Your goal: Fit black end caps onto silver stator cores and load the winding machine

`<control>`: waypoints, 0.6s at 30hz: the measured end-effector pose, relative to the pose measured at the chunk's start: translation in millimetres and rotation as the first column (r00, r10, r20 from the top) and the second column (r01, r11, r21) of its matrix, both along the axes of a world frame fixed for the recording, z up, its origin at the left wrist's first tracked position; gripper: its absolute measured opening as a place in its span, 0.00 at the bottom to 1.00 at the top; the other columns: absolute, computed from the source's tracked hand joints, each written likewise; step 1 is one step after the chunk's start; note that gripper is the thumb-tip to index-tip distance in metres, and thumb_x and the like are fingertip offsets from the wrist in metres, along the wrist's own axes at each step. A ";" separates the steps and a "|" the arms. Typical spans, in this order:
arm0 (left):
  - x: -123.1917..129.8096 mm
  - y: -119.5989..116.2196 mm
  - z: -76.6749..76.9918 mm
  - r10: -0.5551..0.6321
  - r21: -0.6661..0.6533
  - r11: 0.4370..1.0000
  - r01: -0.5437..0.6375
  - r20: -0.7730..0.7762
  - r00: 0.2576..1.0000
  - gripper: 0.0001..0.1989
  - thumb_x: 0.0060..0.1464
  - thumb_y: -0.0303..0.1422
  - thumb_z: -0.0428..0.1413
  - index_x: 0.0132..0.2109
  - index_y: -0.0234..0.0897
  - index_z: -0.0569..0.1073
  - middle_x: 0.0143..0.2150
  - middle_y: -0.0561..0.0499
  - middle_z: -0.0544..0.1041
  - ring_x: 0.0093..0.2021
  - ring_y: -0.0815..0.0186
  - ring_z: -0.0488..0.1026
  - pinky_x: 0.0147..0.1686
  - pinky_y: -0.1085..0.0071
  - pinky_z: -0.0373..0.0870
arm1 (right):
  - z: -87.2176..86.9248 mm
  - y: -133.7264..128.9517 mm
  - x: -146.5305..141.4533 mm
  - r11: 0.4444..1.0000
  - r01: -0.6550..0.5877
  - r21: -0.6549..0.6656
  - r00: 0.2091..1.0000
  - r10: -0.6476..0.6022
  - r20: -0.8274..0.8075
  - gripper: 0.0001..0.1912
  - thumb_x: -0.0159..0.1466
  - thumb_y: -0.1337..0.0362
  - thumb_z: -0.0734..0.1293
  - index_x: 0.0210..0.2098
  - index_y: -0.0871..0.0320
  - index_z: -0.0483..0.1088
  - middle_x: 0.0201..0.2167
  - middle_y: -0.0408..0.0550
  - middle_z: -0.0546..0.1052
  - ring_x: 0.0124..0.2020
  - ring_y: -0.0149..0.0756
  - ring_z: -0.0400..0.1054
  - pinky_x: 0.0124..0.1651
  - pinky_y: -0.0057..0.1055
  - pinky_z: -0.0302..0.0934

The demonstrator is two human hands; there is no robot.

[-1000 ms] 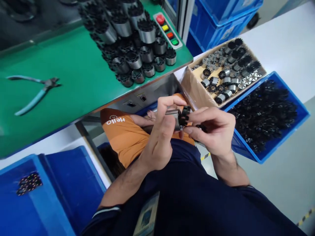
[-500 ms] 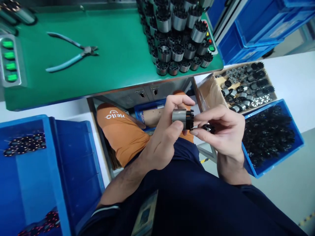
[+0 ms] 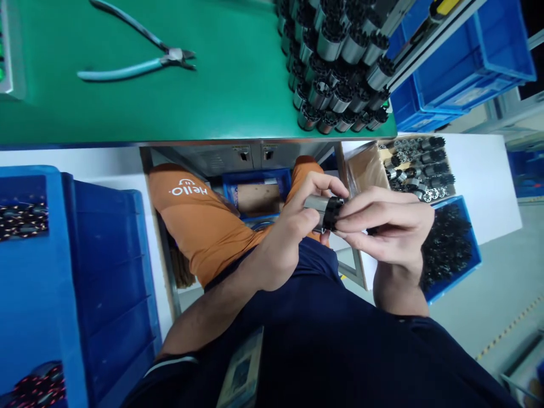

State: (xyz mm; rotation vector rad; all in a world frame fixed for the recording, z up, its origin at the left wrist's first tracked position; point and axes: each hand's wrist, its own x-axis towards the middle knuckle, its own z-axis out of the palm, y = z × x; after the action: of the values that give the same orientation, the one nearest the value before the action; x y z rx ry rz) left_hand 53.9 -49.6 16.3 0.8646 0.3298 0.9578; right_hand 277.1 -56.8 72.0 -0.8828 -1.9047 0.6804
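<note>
A silver metal cylinder (image 3: 315, 204) with a black toothed end lies sideways above my lap. My left hand (image 3: 285, 238) is wrapped round its metal body, thumb in front and fingers behind. The fingertips of my right hand (image 3: 385, 224) press on the black end (image 3: 332, 213) from the right. Something small and dark shows under my right fingers, mostly hidden by them.
Many similar cylinders (image 3: 331, 39) stand stacked on the green bench top (image 3: 238, 85), with cutters (image 3: 174, 55) to their left. On the right are a cardboard box of parts (image 3: 366, 164) and a blue bin of black pieces (image 3: 472, 226). Blue bins (image 3: 111, 238) stand at the left.
The view has shifted and turned. My right fingers have closed in on the cylinder's black end and now cover more of it; the small dark part below them is more hidden.
</note>
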 end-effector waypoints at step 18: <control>37.7 37.6 -26.9 0.043 0.125 0.991 -0.050 0.056 0.997 0.22 0.76 0.49 0.78 0.47 0.40 0.78 0.45 0.48 0.95 0.23 0.66 0.85 0.23 0.75 0.77 | -37.9 -12.5 10.0 0.823 0.522 -0.227 0.717 -0.567 -0.407 0.06 0.80 0.52 0.84 0.50 0.44 0.91 0.28 0.35 0.79 0.16 0.28 0.60 0.15 0.31 0.54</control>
State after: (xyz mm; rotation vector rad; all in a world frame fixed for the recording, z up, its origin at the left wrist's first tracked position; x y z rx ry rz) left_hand 91.5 -12.0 -10.7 0.9485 0.2459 1.0519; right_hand 287.1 -69.3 34.1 -1.1617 -1.1053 0.5493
